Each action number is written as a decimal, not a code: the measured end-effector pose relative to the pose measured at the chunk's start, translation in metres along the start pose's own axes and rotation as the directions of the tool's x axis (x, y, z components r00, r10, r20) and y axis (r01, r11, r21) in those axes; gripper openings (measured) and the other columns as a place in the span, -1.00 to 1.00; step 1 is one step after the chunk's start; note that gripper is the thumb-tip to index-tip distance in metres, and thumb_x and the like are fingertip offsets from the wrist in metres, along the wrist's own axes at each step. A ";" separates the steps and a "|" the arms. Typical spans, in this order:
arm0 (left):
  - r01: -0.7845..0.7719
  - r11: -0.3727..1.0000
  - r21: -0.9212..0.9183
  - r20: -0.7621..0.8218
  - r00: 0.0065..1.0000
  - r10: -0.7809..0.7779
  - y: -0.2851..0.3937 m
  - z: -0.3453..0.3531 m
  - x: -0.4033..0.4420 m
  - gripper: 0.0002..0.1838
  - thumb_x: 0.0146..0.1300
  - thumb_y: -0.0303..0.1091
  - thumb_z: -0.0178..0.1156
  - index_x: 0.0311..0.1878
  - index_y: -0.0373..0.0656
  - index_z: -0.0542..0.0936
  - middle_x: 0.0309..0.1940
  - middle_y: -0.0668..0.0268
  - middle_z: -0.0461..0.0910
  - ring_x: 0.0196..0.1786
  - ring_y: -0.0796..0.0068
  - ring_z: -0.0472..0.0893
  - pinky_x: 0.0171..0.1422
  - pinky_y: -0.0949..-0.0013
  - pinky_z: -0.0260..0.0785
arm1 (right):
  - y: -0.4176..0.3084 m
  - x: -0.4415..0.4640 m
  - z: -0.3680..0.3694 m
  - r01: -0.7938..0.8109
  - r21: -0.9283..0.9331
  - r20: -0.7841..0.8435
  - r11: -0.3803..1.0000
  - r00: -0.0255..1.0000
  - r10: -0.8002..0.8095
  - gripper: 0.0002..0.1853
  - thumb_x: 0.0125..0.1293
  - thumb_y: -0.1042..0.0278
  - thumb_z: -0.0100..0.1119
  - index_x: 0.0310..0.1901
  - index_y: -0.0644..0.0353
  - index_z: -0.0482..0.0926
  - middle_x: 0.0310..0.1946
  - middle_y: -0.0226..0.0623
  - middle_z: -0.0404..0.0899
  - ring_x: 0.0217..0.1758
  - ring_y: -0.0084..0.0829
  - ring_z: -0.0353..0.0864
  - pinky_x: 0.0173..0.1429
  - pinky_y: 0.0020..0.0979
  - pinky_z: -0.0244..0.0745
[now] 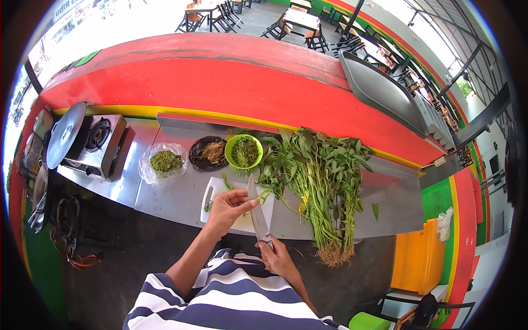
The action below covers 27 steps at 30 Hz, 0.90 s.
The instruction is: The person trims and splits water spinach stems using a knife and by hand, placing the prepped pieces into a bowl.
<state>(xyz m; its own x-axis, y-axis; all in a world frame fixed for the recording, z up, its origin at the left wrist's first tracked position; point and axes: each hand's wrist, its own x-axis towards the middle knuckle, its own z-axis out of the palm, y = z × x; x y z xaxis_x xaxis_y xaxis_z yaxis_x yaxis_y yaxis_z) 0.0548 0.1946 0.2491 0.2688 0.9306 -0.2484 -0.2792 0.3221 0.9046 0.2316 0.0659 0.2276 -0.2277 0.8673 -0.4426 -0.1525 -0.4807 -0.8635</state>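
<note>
The person's left hand (pixel 226 209) has its thumb and fingers pinched together beside a small green plant sprig (pixel 265 196), which shows just past the blade; whether the fingertips touch the metal cannot be told. The right hand (pixel 279 258) is clamped around the handle of a long, broad-bladed metal knife (pixel 257 214), held with its tip pointing away from the body. Both hands are above the near edge of a grey metal tabletop (pixel 393 206), over a white rectangular cutting board with a slot handle (pixel 216 188), where a few green bits lie.

Right of the board lies a large bundle of long-stemmed leafy greens (pixel 324 187), its tangled brown roots (pixel 335 255) hanging past the near edge. A single green leaf (pixel 375 210) lies to its right. Behind the board stands a round lime-green bowl (pixel 231 161) of chopped greens; just left of it sits an open black plastic bag (pixel 196 152) with brown stringy scraps (pixel 213 152), then a clear plastic bag (pixel 146 170) bearing finely chopped greens. Farther left is a silver portable stove (pixel 114 137)
</note>
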 end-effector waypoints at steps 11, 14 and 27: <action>-0.036 0.998 -0.053 -0.083 0.996 0.031 -0.002 0.001 0.011 -0.57 0.15 -0.42 0.50 0.04 -0.37 0.61 -0.24 0.27 0.73 -0.23 0.63 0.68 -0.09 0.57 0.52 | 0.005 0.000 -0.004 -0.005 -0.017 0.033 1.000 0.999 0.006 -0.75 0.55 0.17 0.02 -0.05 0.22 0.46 -0.72 -0.59 0.20 -0.76 -0.72 0.16 -0.67 -0.54 0.10; -0.043 0.995 -0.094 -0.085 0.996 0.035 -0.002 0.003 0.015 -0.58 0.15 -0.44 0.49 0.04 -0.37 0.61 -0.25 0.28 0.73 -0.23 0.64 0.67 -0.10 0.58 0.51 | 0.004 -0.002 -0.006 -0.013 -0.031 0.027 0.999 1.000 0.014 -0.75 0.55 0.18 0.02 -0.05 0.22 0.46 -0.72 -0.59 0.20 -0.76 -0.72 0.16 -0.67 -0.54 0.10; 0.000 0.998 -0.066 0.060 0.998 0.004 -0.012 -0.003 0.005 -0.57 0.30 -0.40 0.37 0.17 -0.40 0.55 -0.02 0.21 0.70 -0.05 0.62 0.64 0.06 0.51 0.48 | 0.007 0.000 -0.011 -0.008 -0.024 -0.019 1.000 1.000 0.008 -0.75 0.54 0.18 0.04 -0.06 0.23 0.49 -0.72 -0.61 0.20 -0.75 -0.72 0.16 -0.67 -0.55 0.10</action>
<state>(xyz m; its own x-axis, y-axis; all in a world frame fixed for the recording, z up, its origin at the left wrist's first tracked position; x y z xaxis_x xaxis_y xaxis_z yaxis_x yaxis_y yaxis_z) 0.0571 0.1954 0.2358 0.3230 0.9195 -0.2238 -0.3397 0.3334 0.8795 0.2408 0.0643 0.2188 -0.2110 0.8657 -0.4539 -0.1271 -0.4847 -0.8654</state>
